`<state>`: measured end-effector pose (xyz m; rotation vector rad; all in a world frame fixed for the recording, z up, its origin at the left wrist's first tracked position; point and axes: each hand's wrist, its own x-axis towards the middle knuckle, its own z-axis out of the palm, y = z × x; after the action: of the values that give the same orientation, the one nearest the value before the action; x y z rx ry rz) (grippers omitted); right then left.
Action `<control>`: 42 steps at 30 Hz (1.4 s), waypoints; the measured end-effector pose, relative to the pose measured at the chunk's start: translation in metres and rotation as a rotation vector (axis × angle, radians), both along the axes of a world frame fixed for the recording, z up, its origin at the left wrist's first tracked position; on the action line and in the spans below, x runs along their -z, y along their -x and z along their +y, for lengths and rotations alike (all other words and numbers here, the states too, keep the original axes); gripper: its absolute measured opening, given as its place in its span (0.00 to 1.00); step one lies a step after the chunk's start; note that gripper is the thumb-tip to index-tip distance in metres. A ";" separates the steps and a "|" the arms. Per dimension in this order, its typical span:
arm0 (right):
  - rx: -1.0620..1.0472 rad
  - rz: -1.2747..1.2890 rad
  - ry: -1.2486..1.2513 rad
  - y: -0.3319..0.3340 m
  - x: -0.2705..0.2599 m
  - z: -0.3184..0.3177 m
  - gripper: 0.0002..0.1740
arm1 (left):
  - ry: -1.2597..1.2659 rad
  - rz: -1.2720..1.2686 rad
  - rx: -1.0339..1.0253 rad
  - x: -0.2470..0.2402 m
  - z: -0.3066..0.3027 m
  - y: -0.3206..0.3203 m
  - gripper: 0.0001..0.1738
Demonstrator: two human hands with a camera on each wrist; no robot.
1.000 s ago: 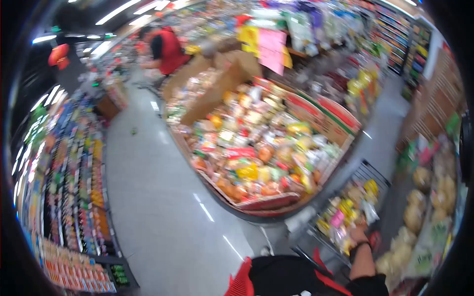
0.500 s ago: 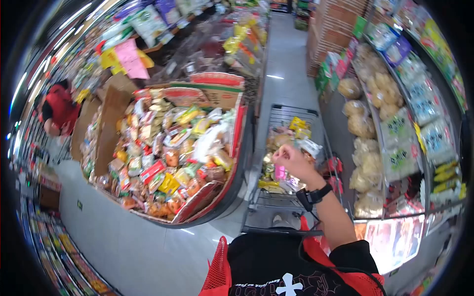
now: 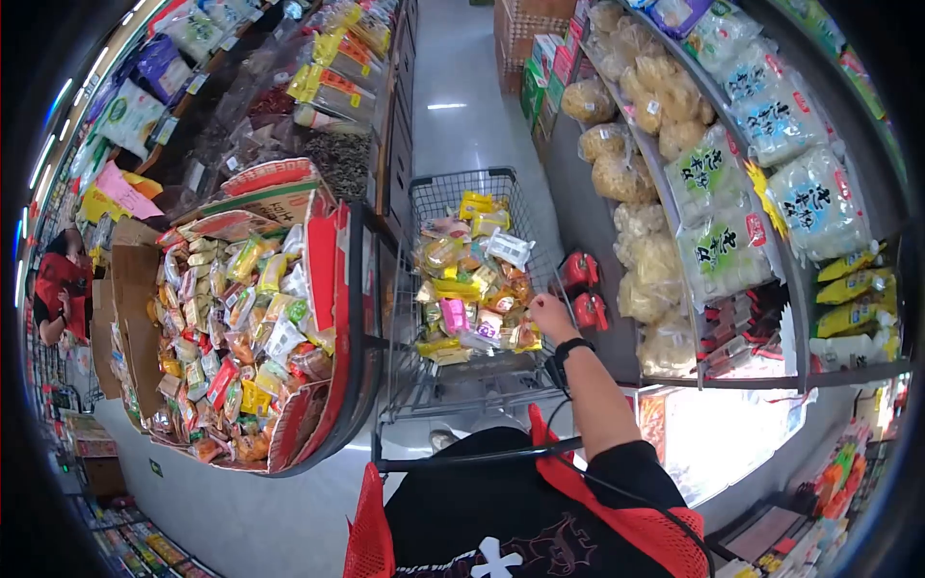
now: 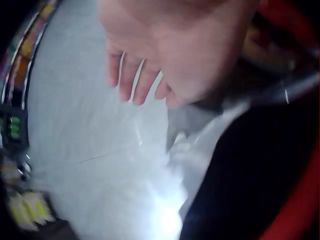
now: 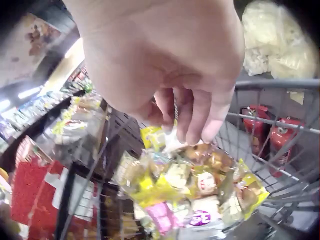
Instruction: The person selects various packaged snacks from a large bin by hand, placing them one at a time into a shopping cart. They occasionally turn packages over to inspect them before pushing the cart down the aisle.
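Observation:
My right hand (image 3: 551,320) hovers over the right side of a wire shopping cart (image 3: 462,181), fingers loosely bent with nothing visible in them. Below the fingers in the right wrist view lie wrapped snacks: a pink packet (image 5: 162,217), a packet with a purple label (image 5: 200,218) and several yellow packets (image 5: 155,192). A white packet (image 3: 510,249) lies on the heap, partly behind the fingers in the wrist view. My left hand (image 4: 175,47) hangs empty beside my body above the floor, its fingers relaxed. The head view does not show it.
Left of the cart stands a cardboard bin (image 3: 145,328) heaped with wrapped snacks. Red fire extinguishers (image 3: 590,310) stand at the cart's right, beside shelves with bagged dry goods (image 3: 646,260). A person (image 3: 64,294) in red is at the far left. An aisle (image 3: 462,106) runs ahead.
The head view has swung right and down, bringing the cart to the middle. My right hand has moved from above the snacks toward the cart's right side.

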<state>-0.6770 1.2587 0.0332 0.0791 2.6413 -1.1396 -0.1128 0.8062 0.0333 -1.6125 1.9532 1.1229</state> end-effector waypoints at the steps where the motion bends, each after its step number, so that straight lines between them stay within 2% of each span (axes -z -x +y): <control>1: -0.060 -0.099 -0.095 0.003 0.022 0.007 0.17 | 0.022 0.007 0.032 0.002 -0.009 0.000 0.16; 4: -0.233 -0.267 -0.303 0.005 0.084 0.018 0.18 | 0.140 0.192 0.008 -0.013 -0.067 0.020 0.15; 6: -0.063 -0.343 -0.237 0.000 0.110 0.015 0.22 | 0.148 0.326 -0.096 -0.074 -0.052 0.107 0.18; 8: 0.038 -0.463 -0.089 0.000 0.164 0.018 0.29 | 0.166 0.402 0.009 -0.123 0.006 0.186 0.18; 9: 0.044 -0.436 -0.103 -0.003 0.174 0.017 0.33 | 0.071 0.365 0.051 -0.131 0.030 0.211 0.18; 12: 0.279 -0.441 -0.261 -0.004 0.197 0.003 0.25 | -0.156 0.181 0.074 -0.137 0.110 0.272 0.19; 13: 0.294 -0.533 -0.319 -0.001 0.207 0.004 0.24 | 0.124 0.152 0.288 -0.119 0.115 0.271 0.16; 16: 0.279 -0.603 -0.313 0.002 0.234 0.004 0.26 | 0.238 -0.038 0.287 -0.098 0.109 0.271 0.11; 17: 0.245 -0.746 -0.242 0.004 0.244 0.010 0.25 | 0.242 0.003 0.268 -0.100 0.111 0.274 0.09; 20: 0.204 -0.624 -0.305 -0.015 0.272 0.006 0.24 | 0.207 -0.006 0.254 -0.105 0.110 0.281 0.10; 22: -0.022 -0.549 -0.334 -0.021 0.282 0.011 0.22 | 0.243 -0.028 0.258 -0.099 0.107 0.279 0.11; 24: 0.065 -0.610 -0.353 -0.026 0.287 0.009 0.24 | 0.290 -0.035 0.282 -0.092 0.105 0.273 0.11; 26: 0.136 -0.738 -0.356 -0.023 0.224 0.009 0.27 | 0.330 -0.047 0.297 -0.097 0.112 0.277 0.11; 30: 0.235 -0.763 -0.341 -0.018 0.221 0.000 0.27 | 0.387 -0.054 0.323 -0.103 0.114 0.278 0.12; 31: 0.137 -0.738 -0.352 -0.018 0.243 -0.002 0.26 | 0.413 -0.063 0.343 -0.099 0.110 0.272 0.12; 33: -0.085 -0.691 -0.339 0.000 0.219 -0.010 0.26 | 0.467 -0.074 0.378 -0.088 0.103 0.262 0.12; 35: -0.218 -0.729 -0.236 0.016 0.151 -0.022 0.26 | 0.497 -0.087 0.409 -0.100 0.108 0.270 0.13; 36: -0.129 -0.761 -0.098 0.017 0.128 -0.032 0.25 | 0.513 -0.094 0.419 -0.107 0.111 0.274 0.13; 38: -0.258 -0.753 0.008 0.021 0.100 -0.055 0.21 | 0.546 -0.049 0.425 -0.114 0.116 0.274 0.14; 40: -0.863 0.413 -0.008 0.013 0.115 -0.075 0.18 | 0.552 -0.010 0.421 -0.109 0.112 0.268 0.14; 42: -0.455 -0.390 0.332 0.007 -0.010 -0.120 0.15 | 0.518 -0.040 0.409 -0.121 0.114 0.272 0.15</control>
<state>-0.6837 1.1387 0.0437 -0.3141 1.9674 -1.2281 -0.3851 0.9206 0.1548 -1.3327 2.5321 0.4444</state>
